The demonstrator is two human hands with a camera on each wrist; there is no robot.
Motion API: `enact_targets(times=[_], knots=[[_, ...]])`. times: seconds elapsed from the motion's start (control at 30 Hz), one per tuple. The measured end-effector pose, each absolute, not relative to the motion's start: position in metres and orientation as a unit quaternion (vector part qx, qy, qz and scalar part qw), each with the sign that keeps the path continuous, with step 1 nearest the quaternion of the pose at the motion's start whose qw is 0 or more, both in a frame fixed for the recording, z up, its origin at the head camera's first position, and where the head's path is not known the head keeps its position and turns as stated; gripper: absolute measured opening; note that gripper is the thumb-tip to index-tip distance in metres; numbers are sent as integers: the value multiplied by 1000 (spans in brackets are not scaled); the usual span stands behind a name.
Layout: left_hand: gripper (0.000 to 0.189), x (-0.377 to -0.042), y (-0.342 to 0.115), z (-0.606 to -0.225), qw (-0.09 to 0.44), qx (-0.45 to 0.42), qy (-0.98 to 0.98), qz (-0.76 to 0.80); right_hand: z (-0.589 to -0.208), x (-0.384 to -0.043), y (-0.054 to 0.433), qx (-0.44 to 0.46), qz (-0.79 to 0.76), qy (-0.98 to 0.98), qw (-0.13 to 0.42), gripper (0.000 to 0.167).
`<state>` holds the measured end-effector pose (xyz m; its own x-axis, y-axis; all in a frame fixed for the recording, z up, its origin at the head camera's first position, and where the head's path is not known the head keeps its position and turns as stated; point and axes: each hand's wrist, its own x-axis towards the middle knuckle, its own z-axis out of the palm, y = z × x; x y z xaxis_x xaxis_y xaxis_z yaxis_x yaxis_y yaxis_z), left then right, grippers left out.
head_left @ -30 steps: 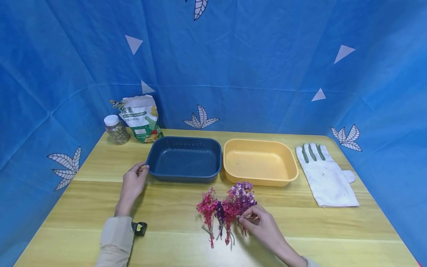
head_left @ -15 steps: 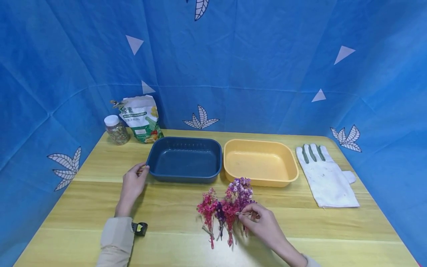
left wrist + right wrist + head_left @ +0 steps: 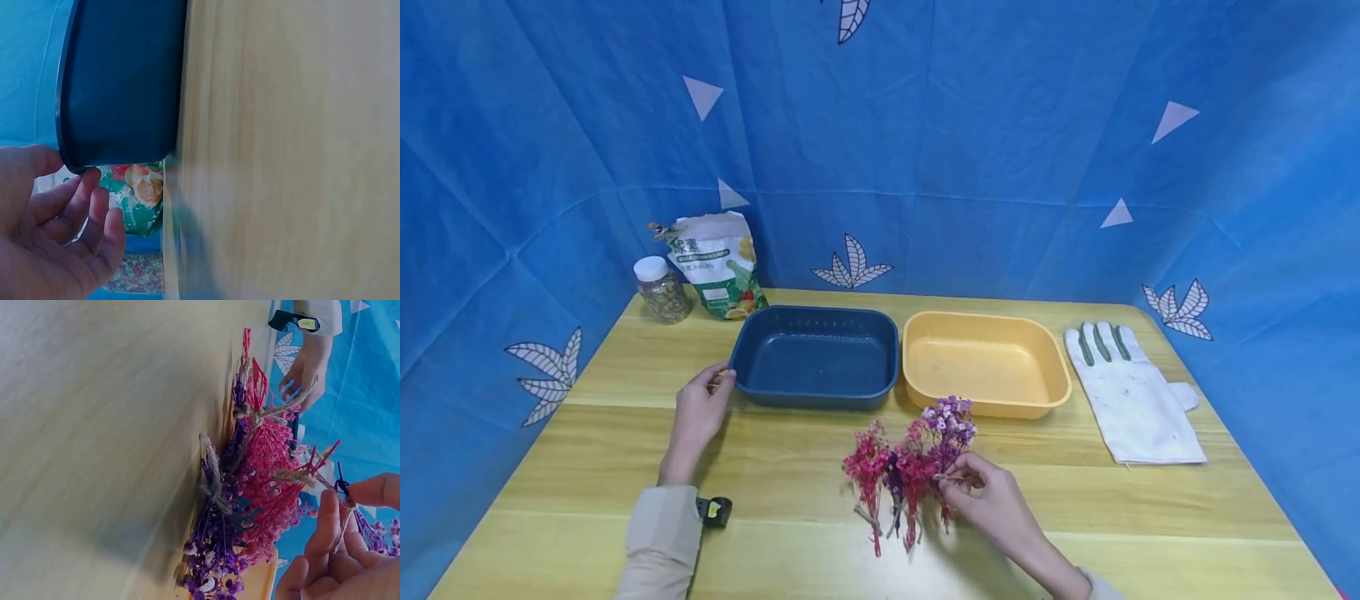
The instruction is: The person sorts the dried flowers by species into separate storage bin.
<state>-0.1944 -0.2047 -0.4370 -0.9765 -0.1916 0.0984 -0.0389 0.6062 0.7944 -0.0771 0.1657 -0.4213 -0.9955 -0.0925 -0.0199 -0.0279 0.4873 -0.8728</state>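
My left hand (image 3: pixel 698 408) pinches the left end of the dark blue plastic tub (image 3: pixel 812 402), thumb and forefinger on its rim (image 3: pixel 76 169), the other fingers loosely curled. Over the front middle of the table, my right hand (image 3: pixel 992 504) pinches the twine-tied stems of a small purple dried flower bunch (image 3: pixel 378 540). Beside it lie a pink bunch (image 3: pixel 867 462), a dark purple bunch (image 3: pixel 894 479) and another pink bunch (image 3: pixel 914 471), side by side with stems toward me. Twine (image 3: pixel 215 481) wraps another purple-and-white bunch close by. My fingers partly hide the held stems.
A yellow tub (image 3: pixel 1000 410) stands right of the blue one, just beyond the flowers. White work gloves (image 3: pixel 1138 408) lie at the right. At the back left are a white-capped jar (image 3: pixel 664 296) and a green-and-white bag (image 3: pixel 718 271). Blue cloth (image 3: pixel 1000 150) hangs behind the table.
My right hand has shifted slightly away from me, and the pale purple blossoms beside it now reach nearer the yellow tub. The left hand stays at the blue tub's rim.
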Motion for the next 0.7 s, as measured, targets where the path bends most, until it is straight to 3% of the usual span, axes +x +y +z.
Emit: enact_targets(times=[0.7], knots=[[44, -195, -204, -437, 91, 66, -891, -440, -415, -81, 159, -23, -520, 853, 33, 7]])
